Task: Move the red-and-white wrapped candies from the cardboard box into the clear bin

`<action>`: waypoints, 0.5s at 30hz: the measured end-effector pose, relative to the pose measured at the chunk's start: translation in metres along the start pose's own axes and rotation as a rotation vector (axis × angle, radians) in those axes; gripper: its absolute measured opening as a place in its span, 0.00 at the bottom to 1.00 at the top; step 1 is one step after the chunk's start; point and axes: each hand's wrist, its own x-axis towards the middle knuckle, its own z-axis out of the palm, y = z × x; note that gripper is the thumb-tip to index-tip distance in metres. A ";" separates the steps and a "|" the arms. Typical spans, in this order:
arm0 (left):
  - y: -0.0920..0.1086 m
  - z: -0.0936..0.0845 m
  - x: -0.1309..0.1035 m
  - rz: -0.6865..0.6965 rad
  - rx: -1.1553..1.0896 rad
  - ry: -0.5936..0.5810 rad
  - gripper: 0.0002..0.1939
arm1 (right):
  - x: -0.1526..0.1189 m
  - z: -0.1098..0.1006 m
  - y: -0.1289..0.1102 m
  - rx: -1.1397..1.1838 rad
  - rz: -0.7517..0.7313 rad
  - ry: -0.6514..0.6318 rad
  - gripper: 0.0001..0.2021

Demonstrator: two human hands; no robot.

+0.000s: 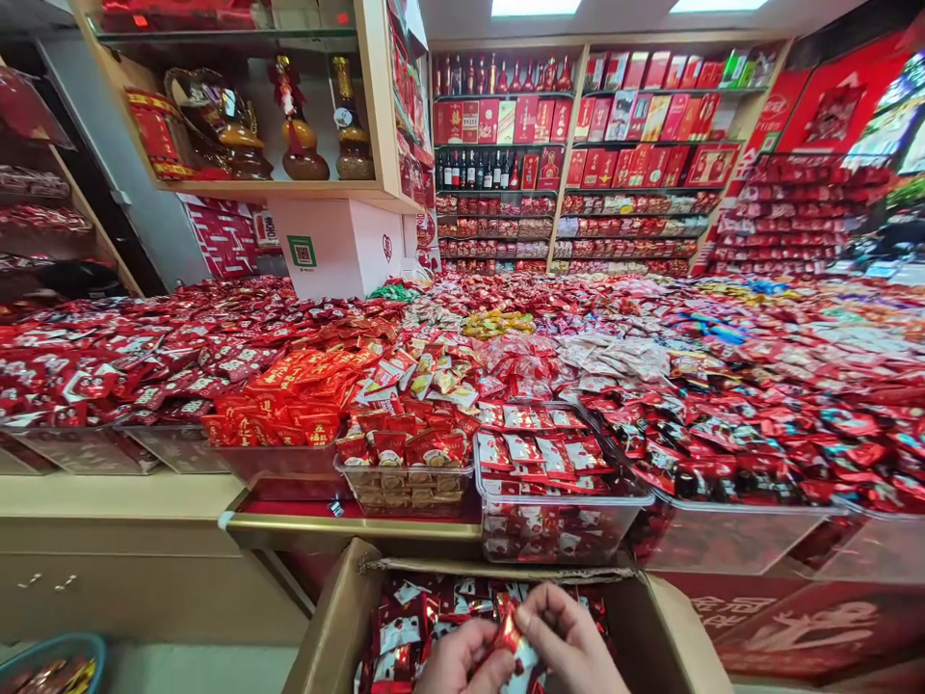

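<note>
Cardboard carton (683, 627), open-topped, ragged along its far edge. Over its mouth: one glossy red-and-white packet (509, 631), crinkled, gripped jointly by left hand (462, 663) and right hand (568, 638), fingertips pinching. Inside the carton: loose shiny packets (399, 631). Just beyond the carton: rectangular bin (560, 532), rigid clear plastic, packet-filled. Left of the carton: round blue basin (100, 663), smooth-rimmed.

Held packet (509, 631) red and white, perhaps dark-spotted; carton (325, 627) brown; basin (100, 661) blue

L hand (468, 659) bare, R hand (568, 638) also bare, rounded knuckles (569, 605), nail detail unclear
</note>
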 end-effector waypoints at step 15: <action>0.065 0.012 -0.005 0.212 -0.259 0.137 0.12 | -0.008 0.002 -0.066 0.204 -0.095 0.200 0.12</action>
